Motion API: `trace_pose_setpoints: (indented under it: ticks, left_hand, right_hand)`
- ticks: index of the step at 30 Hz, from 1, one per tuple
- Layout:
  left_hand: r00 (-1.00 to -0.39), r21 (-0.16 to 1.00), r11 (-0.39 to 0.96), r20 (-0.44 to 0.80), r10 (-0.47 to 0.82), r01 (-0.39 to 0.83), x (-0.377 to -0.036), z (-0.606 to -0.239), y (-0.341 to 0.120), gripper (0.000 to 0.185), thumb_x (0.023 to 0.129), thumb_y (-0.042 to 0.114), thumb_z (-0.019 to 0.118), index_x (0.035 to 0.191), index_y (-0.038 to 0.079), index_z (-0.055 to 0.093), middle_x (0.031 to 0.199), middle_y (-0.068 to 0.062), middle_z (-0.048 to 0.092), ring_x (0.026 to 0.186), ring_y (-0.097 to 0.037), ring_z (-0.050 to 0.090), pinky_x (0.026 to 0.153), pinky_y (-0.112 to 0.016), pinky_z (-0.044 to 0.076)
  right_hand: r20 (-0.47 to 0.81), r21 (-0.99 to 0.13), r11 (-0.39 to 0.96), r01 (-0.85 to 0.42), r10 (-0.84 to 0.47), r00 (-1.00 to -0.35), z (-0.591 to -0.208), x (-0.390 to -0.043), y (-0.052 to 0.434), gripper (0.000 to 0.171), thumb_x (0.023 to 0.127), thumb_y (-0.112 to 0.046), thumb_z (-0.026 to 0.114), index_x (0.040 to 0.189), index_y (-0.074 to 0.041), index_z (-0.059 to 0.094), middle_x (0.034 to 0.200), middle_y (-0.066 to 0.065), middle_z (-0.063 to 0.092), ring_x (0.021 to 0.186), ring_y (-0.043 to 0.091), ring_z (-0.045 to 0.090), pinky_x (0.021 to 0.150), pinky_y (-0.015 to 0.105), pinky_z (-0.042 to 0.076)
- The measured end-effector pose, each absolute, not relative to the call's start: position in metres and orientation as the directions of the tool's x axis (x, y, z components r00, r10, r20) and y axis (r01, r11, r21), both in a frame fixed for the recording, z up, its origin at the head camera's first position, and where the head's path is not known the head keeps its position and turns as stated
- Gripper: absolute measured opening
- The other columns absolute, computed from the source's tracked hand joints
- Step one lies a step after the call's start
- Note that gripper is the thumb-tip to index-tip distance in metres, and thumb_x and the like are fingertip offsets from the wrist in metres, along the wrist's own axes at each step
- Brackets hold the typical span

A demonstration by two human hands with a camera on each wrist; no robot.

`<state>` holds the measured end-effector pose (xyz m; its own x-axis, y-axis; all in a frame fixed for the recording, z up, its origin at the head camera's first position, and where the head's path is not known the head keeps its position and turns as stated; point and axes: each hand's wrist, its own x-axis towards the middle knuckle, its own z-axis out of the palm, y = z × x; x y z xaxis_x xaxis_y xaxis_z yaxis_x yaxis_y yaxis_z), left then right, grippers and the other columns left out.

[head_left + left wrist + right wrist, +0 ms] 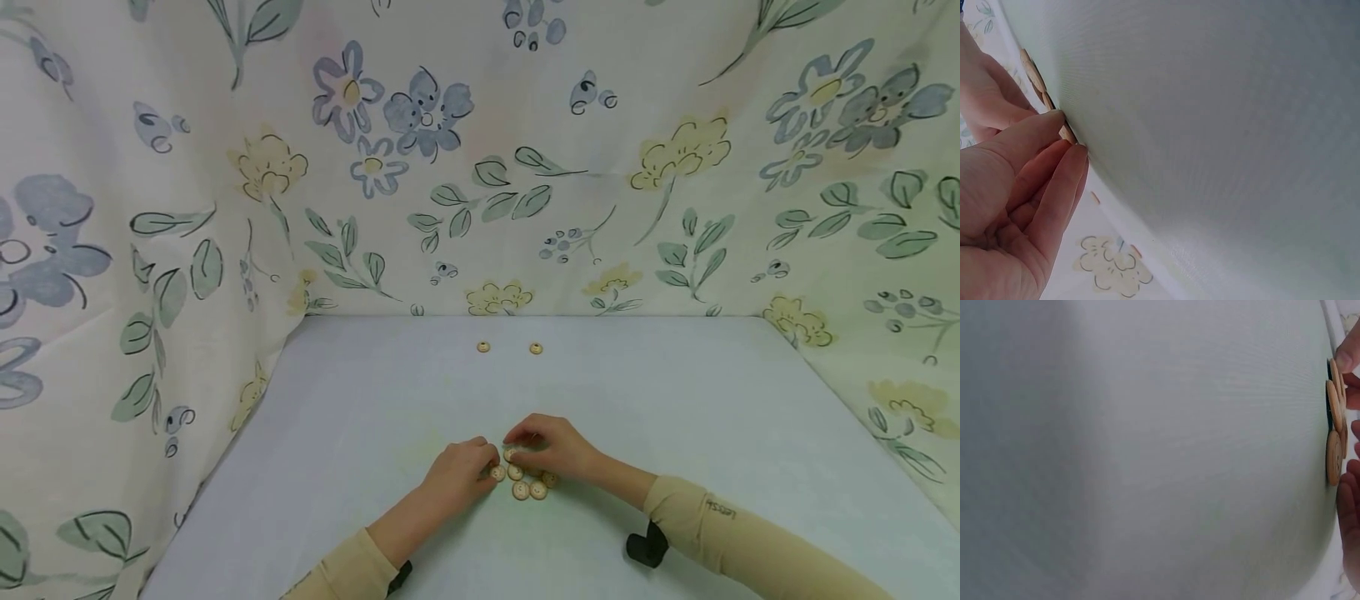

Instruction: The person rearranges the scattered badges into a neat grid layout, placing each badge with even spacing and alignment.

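Several round wooden buttons lie in a tight cluster on the white-covered table, among them a front button [521,490] and the one beside it [538,489]. At the cluster's left side my left hand [459,475] pinches a wooden button [498,473] at its edges; in the left wrist view this button [1068,133] shows between thumb and fingertip. From the right, my right hand [553,447] reaches over the cluster, its thumb and forefinger around another button [510,454]. The right hand partly covers a button [550,479]. Stacked edges of buttons [1334,456] appear in the right wrist view.
Two more wooden buttons, a left one [483,347] and a right one [536,348], lie near the table's back edge. Floral cloth [480,167] hangs behind and along the sides. A black device [647,546] sits under the right wrist.
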<state>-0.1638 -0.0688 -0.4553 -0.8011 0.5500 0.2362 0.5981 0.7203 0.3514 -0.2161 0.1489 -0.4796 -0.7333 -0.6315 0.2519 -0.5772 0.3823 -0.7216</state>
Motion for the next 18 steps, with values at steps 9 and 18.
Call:
trace_pose_setpoints:
  ticks: [9,18]
  left_hand:
    - [-0.790,0.336,0.715,0.263,0.554,0.613,-0.1640,-0.4567,-0.0683,0.015,0.078,0.007,0.080,0.084,0.007,0.066,0.077,0.001,0.057,0.062,-0.010,0.052,0.057,-0.023,0.043]
    - [-0.798,0.339,0.723,0.254,0.546,0.602,-0.1645,-0.4567,-0.0686,0.015,0.077,0.007,0.080,0.082,0.008,0.066,0.075,0.003,0.054,0.060,-0.008,0.049,0.055,-0.021,0.041]
  right_hand:
    - [0.274,-0.688,0.360,-0.630,-0.674,-0.686,-0.4798,-0.2199,0.1480,0.018,0.086,-0.011,0.075,0.104,-0.010,0.073,0.096,-0.003,0.067,0.089,0.008,0.061,0.079,0.026,0.051]
    - [0.258,-0.630,0.457,-0.628,-0.639,-0.724,-0.4789,-0.2187,0.1486,0.011,0.087,-0.020,0.075,0.094,-0.014,0.071,0.090,-0.008,0.064,0.084,0.007,0.059,0.076,0.026,0.049]
